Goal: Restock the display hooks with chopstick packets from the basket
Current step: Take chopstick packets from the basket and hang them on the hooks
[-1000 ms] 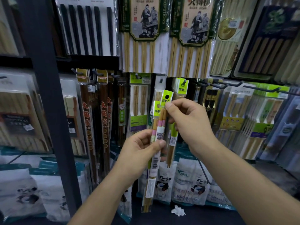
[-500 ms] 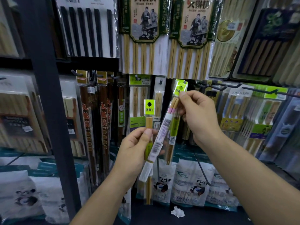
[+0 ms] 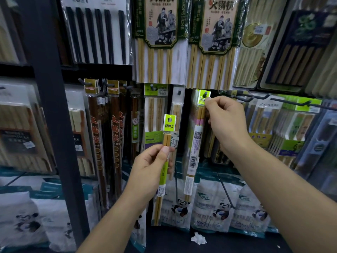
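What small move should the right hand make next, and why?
Probably slide the pink-banded packet back along the hook, then let go. The right hand pinches its green header where the hook tip seems to show through the hole, and the left hand holds a second packet.

The tan packet (image 3: pixel 169 124) in the left grip (image 3: pixel 151 167) wears a lime-green header with white characters above the grip and a lime-green band below it. The pink-banded packet (image 3: pixel 196 137) in the right grip (image 3: pixel 226 121) has a lime header, tan sticks and, below that grip, a white label with black codes. Left of both grips, dark brown chopsticks (image 3: pixel 115 143) carry red characters.
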The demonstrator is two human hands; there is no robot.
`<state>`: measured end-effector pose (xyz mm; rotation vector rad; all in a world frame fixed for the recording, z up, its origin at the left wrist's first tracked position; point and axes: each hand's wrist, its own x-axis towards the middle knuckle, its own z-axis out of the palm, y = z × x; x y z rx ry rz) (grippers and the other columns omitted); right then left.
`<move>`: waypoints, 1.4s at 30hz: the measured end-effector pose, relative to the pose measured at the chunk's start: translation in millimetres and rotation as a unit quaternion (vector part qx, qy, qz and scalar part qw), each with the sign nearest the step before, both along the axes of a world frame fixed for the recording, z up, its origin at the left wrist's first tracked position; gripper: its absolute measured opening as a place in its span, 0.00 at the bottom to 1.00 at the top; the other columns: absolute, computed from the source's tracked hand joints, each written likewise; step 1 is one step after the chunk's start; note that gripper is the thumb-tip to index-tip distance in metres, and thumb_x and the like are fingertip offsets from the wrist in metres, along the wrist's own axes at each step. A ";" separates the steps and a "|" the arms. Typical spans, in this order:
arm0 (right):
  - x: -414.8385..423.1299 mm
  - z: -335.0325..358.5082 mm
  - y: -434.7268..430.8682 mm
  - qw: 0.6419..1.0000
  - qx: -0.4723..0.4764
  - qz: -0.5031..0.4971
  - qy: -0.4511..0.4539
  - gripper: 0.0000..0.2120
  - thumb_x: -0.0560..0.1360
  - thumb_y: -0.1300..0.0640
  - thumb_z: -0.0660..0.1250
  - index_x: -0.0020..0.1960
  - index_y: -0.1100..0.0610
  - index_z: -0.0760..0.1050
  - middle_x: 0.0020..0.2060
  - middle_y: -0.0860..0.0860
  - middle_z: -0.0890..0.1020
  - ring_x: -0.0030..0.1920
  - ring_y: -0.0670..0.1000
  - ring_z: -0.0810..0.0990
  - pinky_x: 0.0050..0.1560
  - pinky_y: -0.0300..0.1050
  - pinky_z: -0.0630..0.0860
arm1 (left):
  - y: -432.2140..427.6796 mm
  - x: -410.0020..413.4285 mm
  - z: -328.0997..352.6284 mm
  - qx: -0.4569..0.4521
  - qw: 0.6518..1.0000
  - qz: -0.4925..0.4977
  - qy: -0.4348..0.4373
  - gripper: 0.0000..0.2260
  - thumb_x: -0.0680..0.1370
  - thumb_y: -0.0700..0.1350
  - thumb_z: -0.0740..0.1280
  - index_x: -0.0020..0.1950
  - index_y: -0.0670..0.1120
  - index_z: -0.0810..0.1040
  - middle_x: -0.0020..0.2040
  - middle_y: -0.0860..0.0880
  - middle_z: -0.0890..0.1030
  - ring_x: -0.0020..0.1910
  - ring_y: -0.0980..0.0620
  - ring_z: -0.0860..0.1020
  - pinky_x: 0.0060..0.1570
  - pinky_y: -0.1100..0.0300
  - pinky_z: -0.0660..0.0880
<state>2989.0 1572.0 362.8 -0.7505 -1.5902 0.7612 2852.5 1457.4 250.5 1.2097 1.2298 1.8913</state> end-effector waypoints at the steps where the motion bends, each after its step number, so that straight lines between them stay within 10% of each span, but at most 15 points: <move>1: 0.1 -1.1 1.5 1.000 0.002 -0.004 -0.006 0.17 0.82 0.54 0.66 0.35 0.56 0.75 0.24 0.42 0.71 0.28 0.42 0.69 0.38 0.36 0.72 | 0.2 -0.1 -0.2 0.000 1.000 0.000 0.001 0.11 0.76 0.58 0.66 0.50 0.57 0.86 0.38 0.52 0.82 0.40 0.53 0.82 0.46 0.57 0.83; 15: 23.4 -32.6 -31.8 0.994 0.032 0.100 -0.026 0.10 0.81 0.54 0.67 0.43 0.51 0.84 0.38 0.56 0.84 0.33 0.42 0.77 0.36 0.36 0.77 | 12.1 28.6 27.9 0.049 0.998 0.024 0.044 0.05 0.80 0.42 0.70 0.50 0.51 0.85 0.40 0.57 0.83 0.42 0.57 0.82 0.45 0.60 0.81; 36: 7.2 -2.8 8.5 0.999 0.015 0.029 0.005 0.14 0.80 0.54 0.67 0.37 0.53 0.80 0.32 0.47 0.82 0.30 0.40 0.76 0.38 0.39 0.74 | 52.9 38.5 62.9 0.035 0.980 0.099 0.170 0.02 0.81 0.48 0.71 0.50 0.52 0.83 0.40 0.50 0.84 0.41 0.52 0.82 0.42 0.58 0.81; 42: 13.1 -20.9 18.2 0.999 0.043 0.004 -0.023 0.12 0.79 0.48 0.69 0.40 0.52 0.81 0.34 0.47 0.81 0.33 0.39 0.76 0.36 0.32 0.73 | 40.6 33.4 59.2 -0.044 0.848 0.253 0.464 0.08 0.82 0.57 0.63 0.53 0.54 0.78 0.42 0.58 0.76 0.39 0.60 0.73 0.35 0.62 0.71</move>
